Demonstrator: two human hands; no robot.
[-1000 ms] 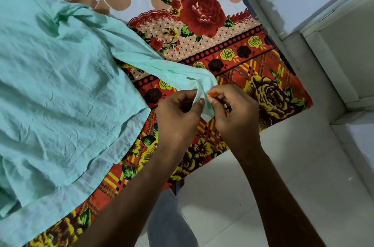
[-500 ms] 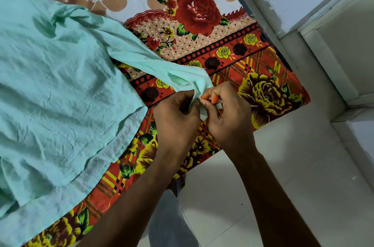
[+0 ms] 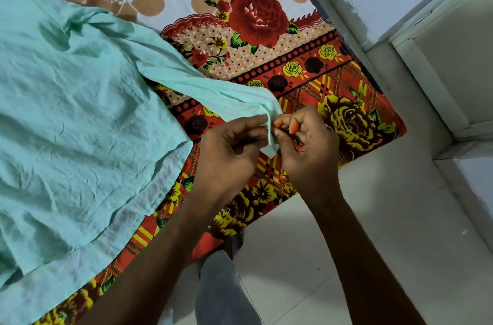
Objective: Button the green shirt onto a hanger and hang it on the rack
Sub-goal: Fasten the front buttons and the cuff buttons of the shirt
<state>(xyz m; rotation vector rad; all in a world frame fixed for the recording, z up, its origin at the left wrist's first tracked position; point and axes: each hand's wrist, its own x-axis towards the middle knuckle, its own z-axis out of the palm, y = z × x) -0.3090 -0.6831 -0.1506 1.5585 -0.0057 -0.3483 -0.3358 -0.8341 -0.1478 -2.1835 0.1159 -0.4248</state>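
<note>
The pale green shirt lies spread and creased over the left of the bed. One sleeve stretches right toward the bed's corner. My left hand pinches the sleeve's cuff from the left. My right hand pinches the same cuff from the right, thumb and forefinger pressed against the fabric edge. The two hands meet at the cuff. No hanger or rack is in view.
A floral bedsheet in red, yellow and beige covers the bed, whose corner lies just right of my hands. White tiled floor is below. A white wall and door frame stand at the right. A grey trouser leg shows at the bottom.
Both hands stay on the cuff and have worked closer together, fingertips now touching across the fabric. The shirt body has not moved.
</note>
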